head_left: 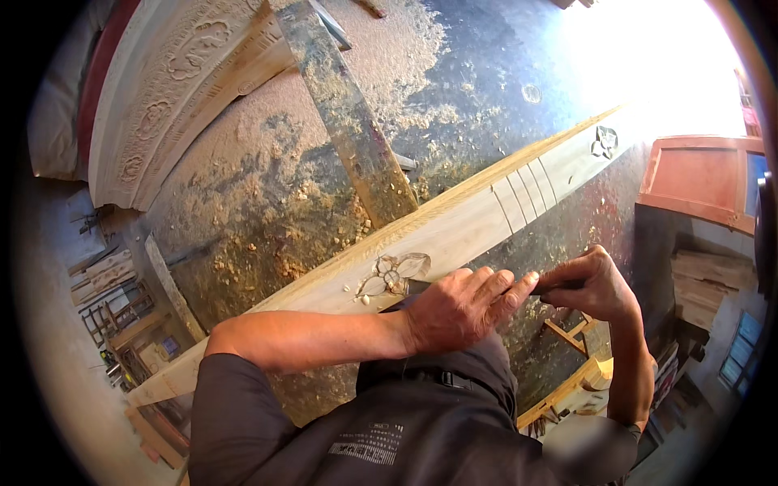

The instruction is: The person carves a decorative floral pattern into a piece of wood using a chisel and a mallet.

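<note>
A long pale wooden beam (466,235) runs diagonally in front of me, with a carved flower (395,275) on its near face. My left hand (462,312) lies over the beam's near edge just right of the flower, its fingers bent round a carving chisel (418,286). Only a short dark piece of the blade shows beside the petals; the left hand hides most of the tool. To the right, my right hand (596,283) is closed round the dark rear end of what looks like the same chisel, its fingertips close to the left fingers.
Farther right on the beam are several cut cross lines (525,194) and a second carved flower (604,142). A dusty plank (348,113) meets the beam's far side. A large carved panel (174,89) stands far left. Wood chips (284,251) cover the floor; a wooden stool (579,332) is at right.
</note>
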{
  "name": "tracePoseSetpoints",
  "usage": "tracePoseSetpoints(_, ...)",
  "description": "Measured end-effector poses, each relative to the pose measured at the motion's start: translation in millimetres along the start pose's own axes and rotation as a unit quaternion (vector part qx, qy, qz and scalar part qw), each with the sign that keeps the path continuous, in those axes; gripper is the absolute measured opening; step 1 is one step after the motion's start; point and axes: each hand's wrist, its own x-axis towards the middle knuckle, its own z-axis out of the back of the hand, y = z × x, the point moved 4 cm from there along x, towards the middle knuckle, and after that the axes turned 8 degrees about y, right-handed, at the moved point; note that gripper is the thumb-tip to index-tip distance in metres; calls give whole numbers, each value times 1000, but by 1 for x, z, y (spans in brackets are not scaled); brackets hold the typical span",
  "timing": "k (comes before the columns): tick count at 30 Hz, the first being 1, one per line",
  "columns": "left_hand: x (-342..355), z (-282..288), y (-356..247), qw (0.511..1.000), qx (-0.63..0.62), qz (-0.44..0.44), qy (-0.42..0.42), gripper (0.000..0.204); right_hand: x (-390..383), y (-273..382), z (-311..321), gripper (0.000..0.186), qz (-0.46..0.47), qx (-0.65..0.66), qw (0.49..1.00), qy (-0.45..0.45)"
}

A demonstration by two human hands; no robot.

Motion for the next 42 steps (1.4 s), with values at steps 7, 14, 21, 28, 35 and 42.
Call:
tracePoseSetpoints(7,-6,15,-17,992,88,-79,-37,50,-34,15,-10,35,74,-60,994,-51)
tracePoseSetpoints(14,-9,7,-23,996,15,-90,9,48,-52,-10,-34,29,20,-17,996,-91)
tracePoseSetpoints(21,-9,8,-17,998,-13,-37,54,54,-38,-1,-38,23,-12,6,996,-91)
tracePoseSetpoints(28,-7,5,-11,998,-22,-41,37,59,-32,0,-26,26,-82,16,995,-56)
tracePoseSetpoints(35,-5,3,-7,999,-1,-9,34,58,-10,7,-6,20,-101,27,994,-11)
tracePoseSetpoints(42,-3,3,-8,994,100,-37,31,54,1,-5,8,25,-11,-45,999,11)
